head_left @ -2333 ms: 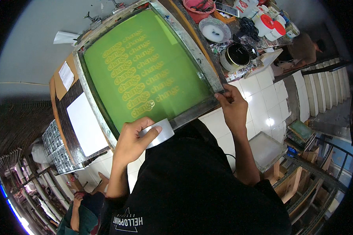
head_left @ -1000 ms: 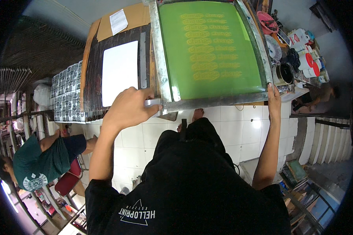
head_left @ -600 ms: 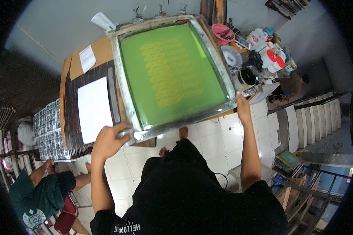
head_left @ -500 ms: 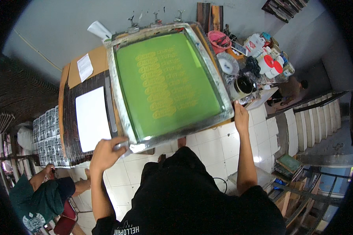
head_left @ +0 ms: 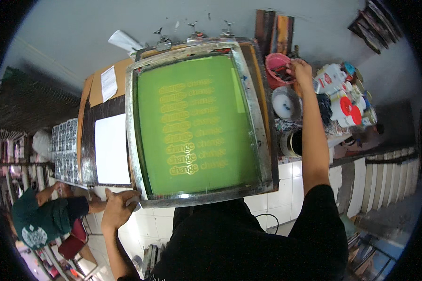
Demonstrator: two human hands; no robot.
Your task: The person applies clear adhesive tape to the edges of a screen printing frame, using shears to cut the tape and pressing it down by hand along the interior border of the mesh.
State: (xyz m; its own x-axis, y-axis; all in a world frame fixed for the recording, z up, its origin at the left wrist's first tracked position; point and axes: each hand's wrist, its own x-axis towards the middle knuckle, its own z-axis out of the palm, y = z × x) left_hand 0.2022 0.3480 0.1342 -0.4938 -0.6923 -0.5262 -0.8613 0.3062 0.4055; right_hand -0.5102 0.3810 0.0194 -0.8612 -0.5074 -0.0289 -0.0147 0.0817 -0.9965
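Green mesh screen: bright and taut-looking (head_left: 197,124), up and to the right of the left hand, rows of yellowish lettering across it.
Grey metal frame: worn and smeared (head_left: 254,117), its near left corner right at the left hand. Best, I'd say, kept square and unshoved while attention goes elsewhere.
Left hand: fingers curled (head_left: 118,209), pinching what looks like a pale roll of tape (head_left: 136,206), mostly hidden; whether they also touch the metal, I can't call. A light hold should do.
Right hand: out at full stretch (head_left: 299,71), fingers bent down at the bucket's edge; pinching something or not, can't tell.
Pink round bucket: just left of that hand (head_left: 276,59), dark slim tools (head_left: 280,73) jumbled inside. One clean pinch, lifted straight up, should avoid snagging the neighbours.
Grey round bowl: pale contents, just below the right hand (head_left: 293,112). Lift high; a low forearm could catch it.
Open dark-mouthed can: further below, beside the forearm (head_left: 286,144). Same caution for the elbow.
White rectangular sheet: above the left hand (head_left: 111,150), best left unbrushed.
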